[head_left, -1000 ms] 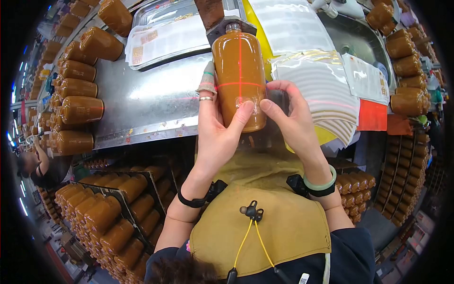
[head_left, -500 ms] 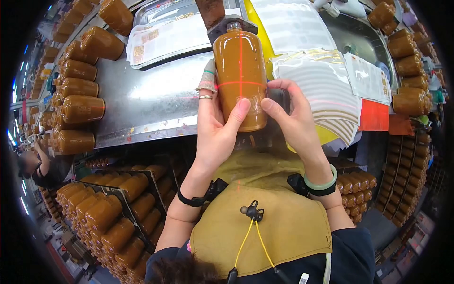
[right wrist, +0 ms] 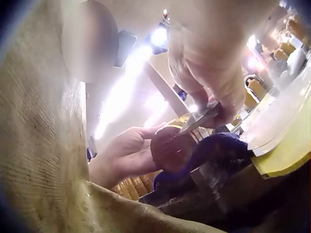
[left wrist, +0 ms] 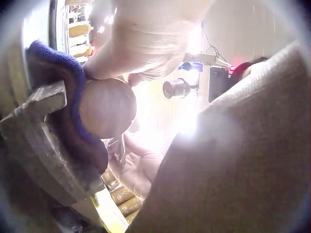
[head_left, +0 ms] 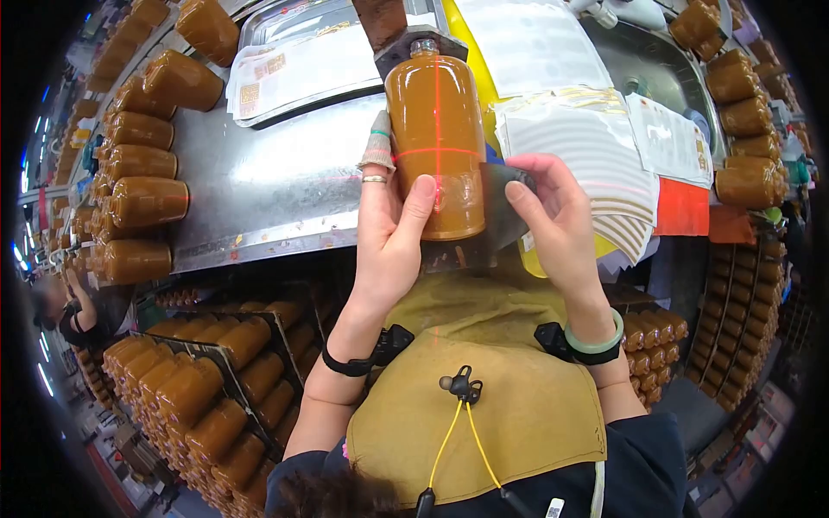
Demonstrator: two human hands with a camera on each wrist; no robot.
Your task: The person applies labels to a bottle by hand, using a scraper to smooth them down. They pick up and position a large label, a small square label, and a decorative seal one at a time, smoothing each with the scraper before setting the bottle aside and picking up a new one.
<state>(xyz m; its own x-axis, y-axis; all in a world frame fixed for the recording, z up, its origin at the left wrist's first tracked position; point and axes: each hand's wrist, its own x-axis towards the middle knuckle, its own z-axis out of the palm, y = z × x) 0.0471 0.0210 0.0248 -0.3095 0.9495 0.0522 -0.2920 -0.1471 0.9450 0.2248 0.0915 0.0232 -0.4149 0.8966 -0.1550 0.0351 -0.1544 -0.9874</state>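
A glossy brown bottle lies with its neck at a metal bracket, crossed by red light lines. Its round base shows in the left wrist view, beside a blue-edged cradle. My left hand holds the bottle's left side, thumb on top near the base; one finger wears a cloth finger cover. A translucent patch sits on the surface near the base. My right hand pinches a thin dark flat scraper against the bottle's right side.
Right of the bottle lies a fanned stack of white label sheets, with a red sheet beyond. More labels lie on a metal tray at left. Brown bottles line the bench's left edge; racks of them stand below.
My right hand has moved off the bottle to the right, and the dark scraper now shows in its fingers. My left thumb has slid slightly left; the bottle stays in place.
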